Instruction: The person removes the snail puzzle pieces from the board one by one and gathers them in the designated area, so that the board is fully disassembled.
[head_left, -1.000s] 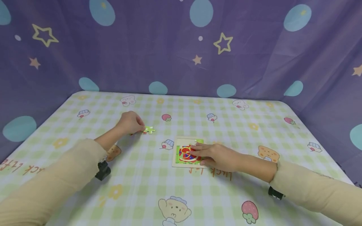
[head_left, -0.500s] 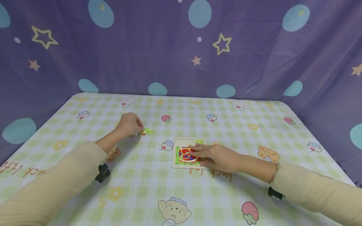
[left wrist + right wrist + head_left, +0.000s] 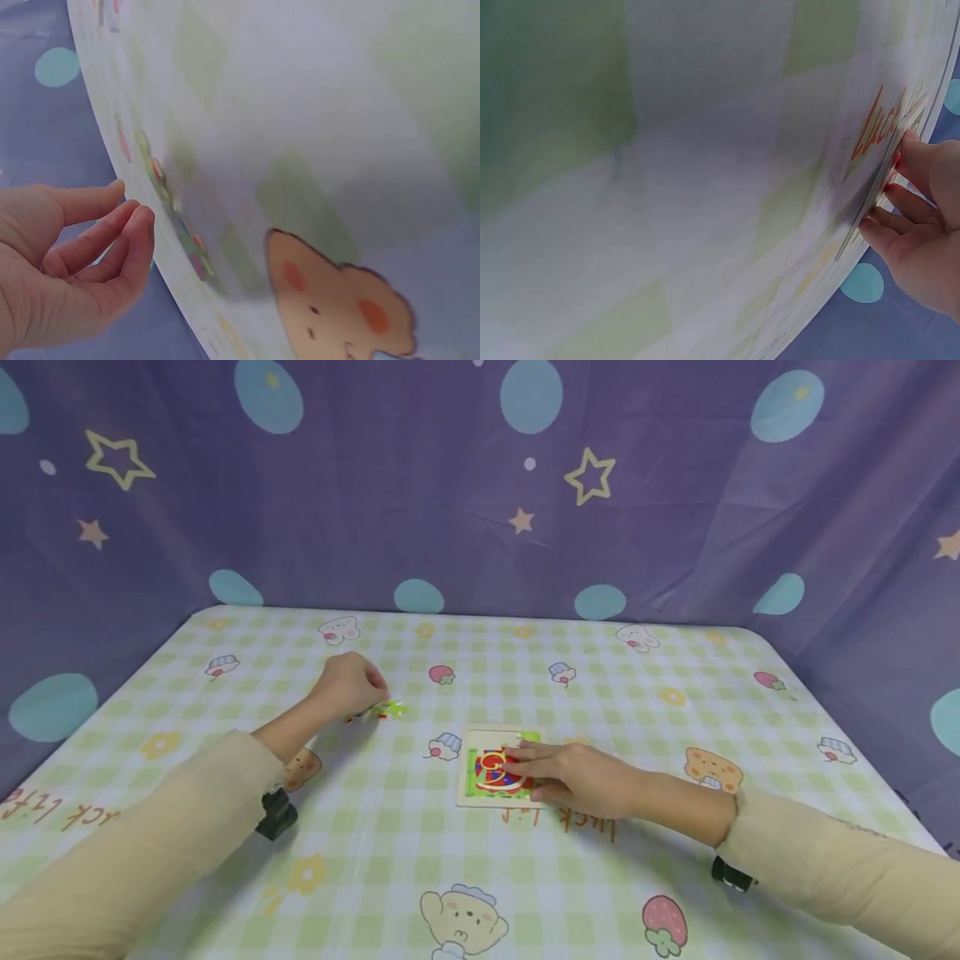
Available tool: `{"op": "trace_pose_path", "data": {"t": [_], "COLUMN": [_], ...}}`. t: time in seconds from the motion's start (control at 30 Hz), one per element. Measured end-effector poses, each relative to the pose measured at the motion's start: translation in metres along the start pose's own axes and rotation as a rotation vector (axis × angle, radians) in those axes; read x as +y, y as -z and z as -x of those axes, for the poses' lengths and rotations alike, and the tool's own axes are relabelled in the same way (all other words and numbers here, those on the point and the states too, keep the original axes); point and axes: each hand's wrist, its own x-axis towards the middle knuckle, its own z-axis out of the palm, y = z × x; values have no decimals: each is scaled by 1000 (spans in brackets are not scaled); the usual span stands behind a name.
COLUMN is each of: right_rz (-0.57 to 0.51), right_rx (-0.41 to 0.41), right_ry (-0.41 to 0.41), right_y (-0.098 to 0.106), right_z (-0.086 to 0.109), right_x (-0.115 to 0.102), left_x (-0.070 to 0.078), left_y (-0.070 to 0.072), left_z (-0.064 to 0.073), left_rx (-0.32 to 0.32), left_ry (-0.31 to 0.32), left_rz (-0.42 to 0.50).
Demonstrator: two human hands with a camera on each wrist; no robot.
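My left hand (image 3: 348, 685) hovers just over a few small jigsaw puzzle pieces (image 3: 392, 709) at the left of the table. In the left wrist view, the thumb and bent fingers of that hand (image 3: 82, 259) come close together with nothing showing between them, and the pieces (image 3: 176, 214) lie flat on the cloth beside the fingertips. My right hand (image 3: 581, 777) rests on a square wooden puzzle board (image 3: 462, 777), partly filled with a red, blue and green picture. Its fingers cover the board's right part. Edge-on in the right wrist view, the board (image 3: 855, 225) meets the fingertips.
A green-and-white checked tablecloth (image 3: 570, 893) with cartoon prints covers the table. Behind it and at the sides hangs a purple curtain (image 3: 420, 485) with stars and blue ovals. Both wrists carry small black cameras (image 3: 276, 814).
The green piece at my left fingertips a second ago now lies with the other pieces, and that hand has shifted slightly up and away. My right hand and the board have stayed put.
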Motion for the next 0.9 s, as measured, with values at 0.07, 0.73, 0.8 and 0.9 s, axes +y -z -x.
{"op": "trace_pose_path", "data": {"t": [0.07, 0.73, 0.8, 0.9], "right_rz": [2, -18, -15, -12], "right_rx": [3, 37, 35, 32], "right_ry": [2, 23, 22, 25], "right_y": [0, -8, -9, -9], "right_z": [0, 1, 1, 1], "right_x": [0, -9, -9, -10], "left_x": [5, 79, 87, 96], "left_y": [0, -43, -49, -57], "left_z": [0, 4, 6, 9], "left_rx": [-5, -202, -231, -273], "left_ry": [-1, -213, -239, -239], "left_rz": [10, 148, 155, 164]}}
